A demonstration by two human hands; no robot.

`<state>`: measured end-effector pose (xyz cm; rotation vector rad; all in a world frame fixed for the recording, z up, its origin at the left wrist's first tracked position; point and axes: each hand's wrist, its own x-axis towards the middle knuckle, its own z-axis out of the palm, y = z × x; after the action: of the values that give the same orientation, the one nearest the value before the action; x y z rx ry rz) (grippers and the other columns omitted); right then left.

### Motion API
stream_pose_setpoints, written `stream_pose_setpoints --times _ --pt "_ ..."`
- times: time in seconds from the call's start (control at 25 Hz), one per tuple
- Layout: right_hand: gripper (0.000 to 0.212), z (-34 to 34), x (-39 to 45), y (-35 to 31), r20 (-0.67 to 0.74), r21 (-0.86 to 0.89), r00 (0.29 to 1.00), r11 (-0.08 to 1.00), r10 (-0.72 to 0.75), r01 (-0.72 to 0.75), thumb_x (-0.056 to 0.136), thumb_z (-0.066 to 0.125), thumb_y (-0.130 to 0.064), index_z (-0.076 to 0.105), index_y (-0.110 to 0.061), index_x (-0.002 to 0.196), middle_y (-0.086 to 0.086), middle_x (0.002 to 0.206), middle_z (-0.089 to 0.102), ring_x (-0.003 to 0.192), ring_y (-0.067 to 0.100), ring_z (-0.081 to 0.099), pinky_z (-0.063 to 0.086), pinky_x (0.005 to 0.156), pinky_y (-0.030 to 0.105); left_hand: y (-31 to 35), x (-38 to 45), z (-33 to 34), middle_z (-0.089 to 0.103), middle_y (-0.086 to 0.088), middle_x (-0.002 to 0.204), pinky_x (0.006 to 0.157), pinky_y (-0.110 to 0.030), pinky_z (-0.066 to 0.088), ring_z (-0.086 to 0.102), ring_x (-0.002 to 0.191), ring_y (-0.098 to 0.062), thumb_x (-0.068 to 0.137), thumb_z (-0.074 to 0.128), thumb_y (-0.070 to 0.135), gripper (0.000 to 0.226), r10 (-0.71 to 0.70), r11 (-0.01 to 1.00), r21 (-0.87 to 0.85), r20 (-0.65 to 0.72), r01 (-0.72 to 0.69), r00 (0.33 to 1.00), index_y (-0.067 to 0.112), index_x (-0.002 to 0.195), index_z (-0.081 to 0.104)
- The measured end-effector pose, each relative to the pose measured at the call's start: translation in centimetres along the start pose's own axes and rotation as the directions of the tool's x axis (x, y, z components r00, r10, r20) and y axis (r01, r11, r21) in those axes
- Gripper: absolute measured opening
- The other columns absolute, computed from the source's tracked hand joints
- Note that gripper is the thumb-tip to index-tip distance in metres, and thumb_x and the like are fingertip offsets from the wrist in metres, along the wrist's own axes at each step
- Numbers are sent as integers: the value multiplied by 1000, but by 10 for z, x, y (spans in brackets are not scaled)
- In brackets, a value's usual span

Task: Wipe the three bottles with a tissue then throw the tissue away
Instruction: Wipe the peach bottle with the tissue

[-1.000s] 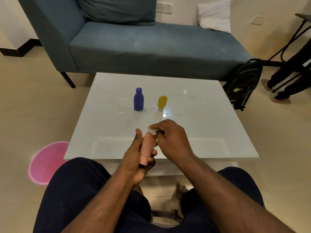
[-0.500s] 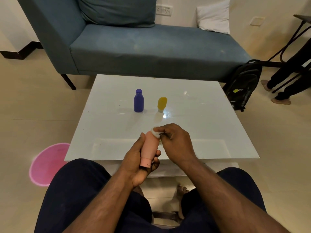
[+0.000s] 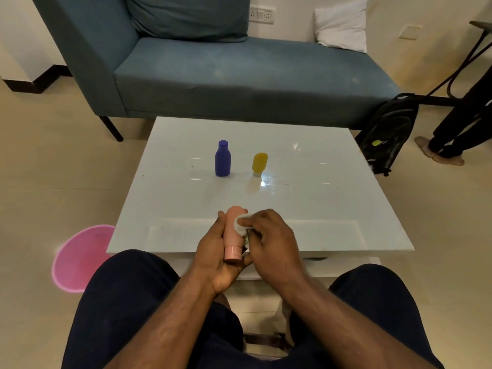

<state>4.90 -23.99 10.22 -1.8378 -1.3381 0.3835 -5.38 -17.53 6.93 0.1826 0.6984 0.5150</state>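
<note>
Blue upholstered sofa (image 3: 239,73) sitting behind the glossy white low table (image 3: 319,209).
A black backpack (image 3: 386,134) is leaning at its right end; a white cushion (image 3: 342,29) is lying on top, possibly a pillow.

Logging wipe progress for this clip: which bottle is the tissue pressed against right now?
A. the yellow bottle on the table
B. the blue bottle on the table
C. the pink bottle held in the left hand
C: the right hand presses the tissue on the pink bottle gripped by the left hand.
</note>
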Motion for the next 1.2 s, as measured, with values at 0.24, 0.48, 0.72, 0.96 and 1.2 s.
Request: stream_pose_setpoints --times 0.24,0.48,0.72,0.96,1.2 --pt "28 -1 -9 1 45 -40 998 998 -54 56 86 57 -2 70 -17 105 -4 99 61 91 6 59 48 81 15 4 4 -2 76 -16 107 68 -45 63 76 89 -30 98 45 58 59 9 1000 -31 10 -8 1000 8 123 67" --pt "29 0 -26 -12 168 -118 976 980 -142 162 82 57 0 70 -14 104 1 101 62 96 17 60 52 81 31 4 3 -7 74 -13 100 75 -41 62 75 87 -26 97 45 62 62 20 999 34 -41 -19 999 12 102 81" --pt "29 -3 -16 -9 160 -177 976 968 -149 176 80 57 -1 71 -11 104 7 102 65 93 25 61 53 78 36 6 -3 -2 67 -13 114 90 -47 57 67 101 -28 101 40 59 55 42 998 42 -51 -40 998 23 135 63" --pt "36 -11 -20 2 214 -248 945 922 -249 299 75 63 3 71 -14 105 4 103 67 91 25 60 55 73 39 7 -5 0 60 -15 127 85 -49 58 64 108 -30 102 37 57 54 45 996 82 -36 -42 998 25 140 57" --pt "33 -4 -25 -10 282 -269 913 889 -295 370 74 55 -3 72 -14 100 6 99 67 84 25 59 49 68 30 3 -3 -1 67 -14 119 82 -44 63 71 97 -27 101 41 57 51 66 994 90 -59 -60 996 25 137 60"
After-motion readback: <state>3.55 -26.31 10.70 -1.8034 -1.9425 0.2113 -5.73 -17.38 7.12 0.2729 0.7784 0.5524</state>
